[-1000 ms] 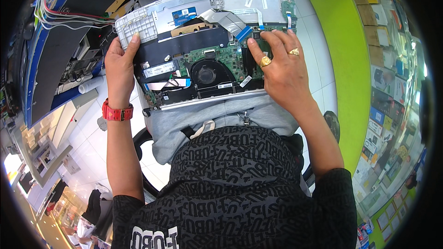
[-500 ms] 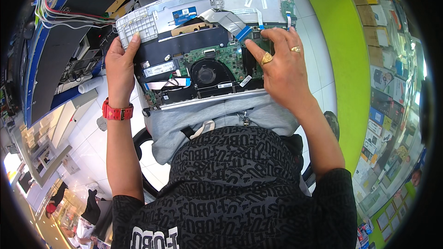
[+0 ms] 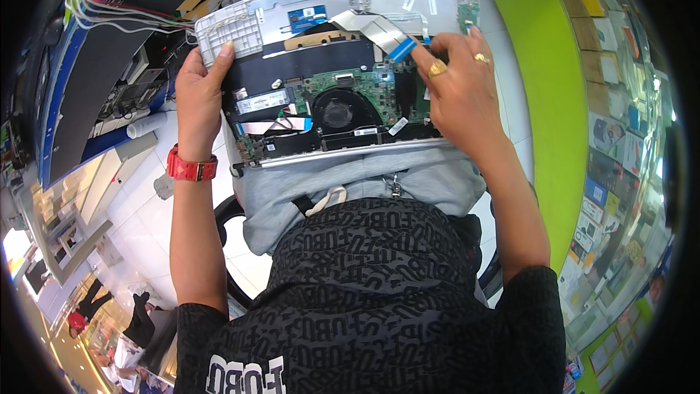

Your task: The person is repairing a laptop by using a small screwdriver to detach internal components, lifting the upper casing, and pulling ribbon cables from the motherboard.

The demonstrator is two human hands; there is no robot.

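An opened laptop (image 3: 343, 142) rests across my lap, its black fan (image 3: 339, 111), green circuit board (image 3: 379, 91) and slim drive (image 3: 262, 101) exposed. A silver-white cover panel (image 3: 379, 0) is raised along its far side. Gripping the left edge, my left hand (image 3: 200, 87) has its thumb on the panel's white ribbed part. A wide ribbon cable (image 3: 372, 31) with a blue end arches down from the panel. Over the right side, my right hand (image 3: 463, 84) has its fingers apart, one fingertip beside the cable's blue end and the outer fingers by the panel. Its thumb is hidden.
A bundle of thin wires (image 3: 124, 23) runs in from a dark workbench on the left. To the right stands a green-edged counter (image 3: 536, 124) with boxes and papers behind glass. Grey cloth (image 3: 270, 211) lies beneath the laptop. People (image 3: 80, 317) are far off at lower left.
The laptop and both hands have shifted slightly right. My right hand has moved away from me over the board, its fingers curling more near the ribbon cable's end.
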